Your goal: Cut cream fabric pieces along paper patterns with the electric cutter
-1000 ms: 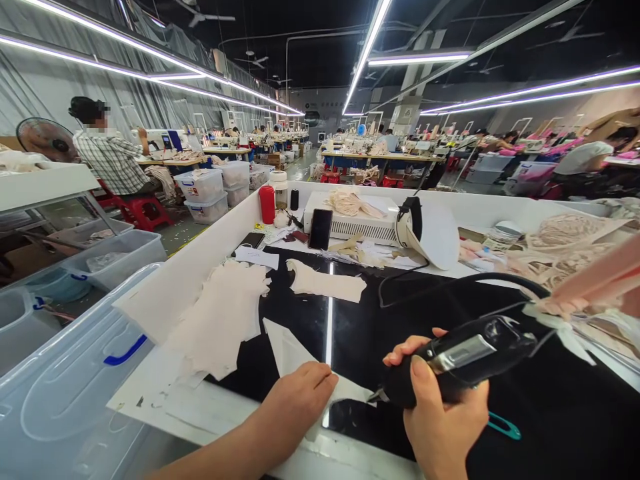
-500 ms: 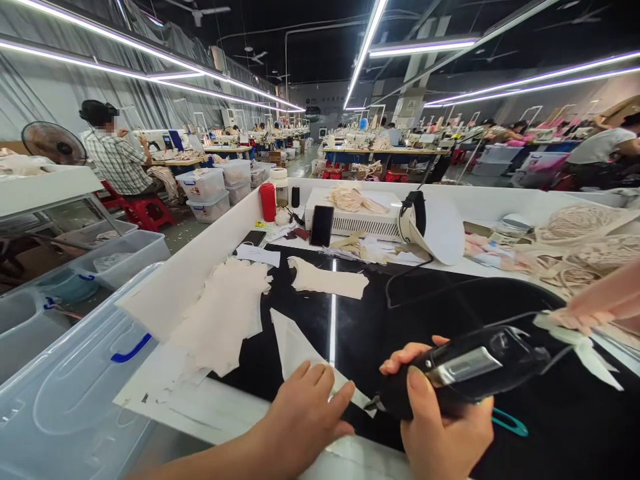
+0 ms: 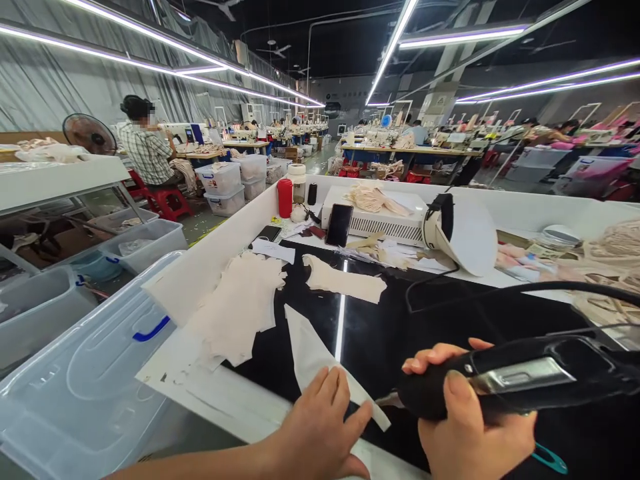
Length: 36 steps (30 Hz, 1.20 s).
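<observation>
My left hand (image 3: 325, 420) lies with its fingers stretched out on a narrow white fabric piece (image 3: 313, 353), pressing it on the glossy black work surface (image 3: 390, 347). My right hand (image 3: 475, 427) is wrapped round a black corded electric cutter (image 3: 525, 377) with a silver panel on its side. The cutter's small metal tip points left, close to the lower end of the fabric piece; I cannot tell whether they touch. Farther up lies another cream fabric piece (image 3: 345, 280). A cream fabric stack (image 3: 235, 307) is at the left.
A phone (image 3: 339, 225) leans against a white box (image 3: 375, 217), with a visor (image 3: 457, 240) at its right. The cutter's black cord (image 3: 565, 287) arches right. A teal loop (image 3: 550, 459) lies under my right hand. A lidded plastic bin (image 3: 90, 347) stands left. A person (image 3: 146, 150) sits beyond.
The view has shifted, so things sit farther right. Another person's hand, holding a white strip by the cord at the right, has left the view. My hands keep their hold.
</observation>
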Each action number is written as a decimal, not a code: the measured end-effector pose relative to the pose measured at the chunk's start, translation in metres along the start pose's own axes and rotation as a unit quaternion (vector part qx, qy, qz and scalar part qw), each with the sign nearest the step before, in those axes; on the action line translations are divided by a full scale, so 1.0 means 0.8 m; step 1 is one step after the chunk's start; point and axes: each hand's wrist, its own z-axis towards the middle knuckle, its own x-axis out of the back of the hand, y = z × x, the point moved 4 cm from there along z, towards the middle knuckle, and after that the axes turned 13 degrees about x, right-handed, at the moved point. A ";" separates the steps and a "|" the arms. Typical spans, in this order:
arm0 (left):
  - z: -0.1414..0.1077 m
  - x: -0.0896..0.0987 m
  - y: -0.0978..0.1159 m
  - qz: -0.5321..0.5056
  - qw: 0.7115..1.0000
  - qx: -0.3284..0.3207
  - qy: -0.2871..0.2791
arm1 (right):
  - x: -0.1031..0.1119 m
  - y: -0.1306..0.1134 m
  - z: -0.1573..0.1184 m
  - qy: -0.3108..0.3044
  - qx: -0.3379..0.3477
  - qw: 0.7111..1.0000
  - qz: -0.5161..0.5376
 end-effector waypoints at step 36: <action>0.013 0.030 -0.017 -0.096 0.994 -0.013 -0.051 | -0.019 0.014 -0.005 -0.057 0.009 0.998 0.037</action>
